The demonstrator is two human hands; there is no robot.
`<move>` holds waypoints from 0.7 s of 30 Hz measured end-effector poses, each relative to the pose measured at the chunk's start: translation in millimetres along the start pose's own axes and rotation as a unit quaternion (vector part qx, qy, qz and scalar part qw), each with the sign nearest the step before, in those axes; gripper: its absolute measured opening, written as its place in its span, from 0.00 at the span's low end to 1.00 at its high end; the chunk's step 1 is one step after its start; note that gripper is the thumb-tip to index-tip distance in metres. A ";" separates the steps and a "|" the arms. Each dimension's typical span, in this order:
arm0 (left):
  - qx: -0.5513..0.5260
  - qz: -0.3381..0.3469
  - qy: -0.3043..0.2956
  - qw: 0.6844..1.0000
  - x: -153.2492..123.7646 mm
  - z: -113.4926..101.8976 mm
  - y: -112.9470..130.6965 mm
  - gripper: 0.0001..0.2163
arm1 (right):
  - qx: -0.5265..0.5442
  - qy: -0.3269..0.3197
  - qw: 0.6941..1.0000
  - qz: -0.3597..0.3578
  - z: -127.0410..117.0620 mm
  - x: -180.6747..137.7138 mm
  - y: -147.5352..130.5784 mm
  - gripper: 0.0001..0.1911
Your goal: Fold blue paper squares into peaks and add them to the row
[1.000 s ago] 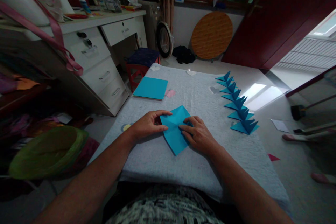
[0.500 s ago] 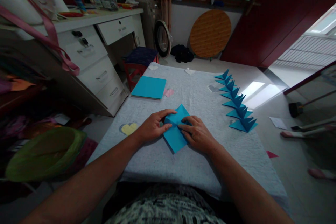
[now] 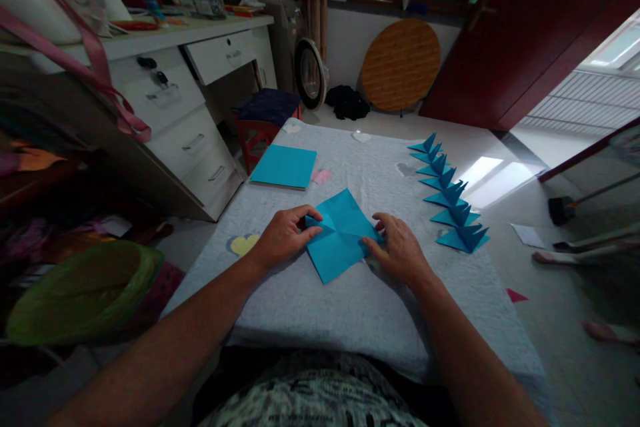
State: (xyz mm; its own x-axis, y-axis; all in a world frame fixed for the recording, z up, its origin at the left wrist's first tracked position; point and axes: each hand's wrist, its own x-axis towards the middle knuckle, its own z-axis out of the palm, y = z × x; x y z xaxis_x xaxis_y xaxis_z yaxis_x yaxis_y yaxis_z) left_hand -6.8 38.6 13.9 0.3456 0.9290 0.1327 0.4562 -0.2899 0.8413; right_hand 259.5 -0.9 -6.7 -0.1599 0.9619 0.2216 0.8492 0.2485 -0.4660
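Note:
A blue square of origami paper [image 3: 340,227] with crossing creases lies turned like a diamond in front of me, spread out nearly flat. My left hand [image 3: 287,237] pinches its left corner between thumb and forefinger. At the right corner, my right hand [image 3: 397,247] has its thumb on the near side and its fingertips on the far side, closed on the edge. Beyond my left hand rests a stack of blue paper [image 3: 285,167]. To the right of my right hand, several folded blue paper pieces [image 3: 453,193] with pointed tips stand in a slanting row.
A white patterned cloth [image 3: 290,320] covers the table. Left of it stand a white drawer desk [image 3: 175,127], a red stool [image 3: 267,113] and a green-lined bin [image 3: 85,293]. A washing machine with its door open [image 3: 310,73] and a round wooden tabletop [image 3: 401,65] are farther back.
Both hands have moved apart, the right one outward to the paper's right corner. The folded-in right part of the sheet is now opened out, and the full square shows.

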 end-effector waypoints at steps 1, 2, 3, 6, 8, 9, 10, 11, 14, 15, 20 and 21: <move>-0.005 -0.009 0.008 1.000 0.4 0.5 -1.2 0.09 | 0.021 -0.008 1.000 0.015 -1.0 -0.6 0.0 0.25; -0.011 -0.018 0.017 1.000 0.9 1.0 -2.3 0.09 | 0.046 -0.018 0.998 0.026 -2.1 -0.9 -0.6 0.24; -0.016 -0.027 0.023 0.999 1.3 1.4 -3.3 0.09 | 0.073 -0.029 0.996 0.034 -3.5 -1.1 -1.6 0.23; -0.031 -0.042 0.028 0.998 2.0 1.7 -5.0 0.10 | 0.153 -0.049 0.986 0.039 -7.5 -0.2 -5.3 0.18; -0.038 -0.044 0.018 0.998 1.7 1.6 -5.0 0.11 | 0.191 -0.040 0.980 0.033 -8.9 1.0 -6.6 0.17; -0.044 -0.042 0.013 0.998 1.3 1.7 -4.7 0.11 | 0.204 -0.031 0.978 0.032 -8.9 1.6 -6.8 0.17; -0.053 -0.037 0.008 0.998 0.8 1.8 -4.3 0.12 | 0.216 -0.022 0.976 0.031 -8.4 2.1 -6.8 0.17; -0.066 -0.031 0.003 0.997 0.3 2.1 -3.7 0.13 | 0.227 -0.013 0.973 0.033 -7.6 2.6 -6.6 0.17; -0.121 -0.005 -0.017 0.992 -1.3 3.5 -1.9 0.18 | 0.248 0.016 0.968 0.036 -4.9 3.6 -6.5 0.14; -0.132 0.002 -0.024 0.991 -1.7 4.0 -1.2 0.18 | 0.254 0.024 0.966 0.034 -4.3 3.7 -7.0 0.13; -0.075 0.032 -0.023 0.996 -2.5 5.2 1.9 0.13 | 0.255 0.051 0.965 0.011 -4.2 3.1 -11.9 0.09; -0.053 0.041 -0.014 0.998 -2.3 5.1 2.1 0.10 | 0.248 0.059 0.967 0.004 -4.3 2.8 -13.0 0.08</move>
State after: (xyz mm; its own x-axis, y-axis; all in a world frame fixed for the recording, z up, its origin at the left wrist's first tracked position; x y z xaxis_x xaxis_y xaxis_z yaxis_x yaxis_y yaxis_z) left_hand -2.4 34.7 12.7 0.4013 0.8958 0.1912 0.3355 -0.3379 0.8794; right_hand 250.2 -1.9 3.7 -0.0697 0.9517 0.2989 0.5005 0.2926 -0.8148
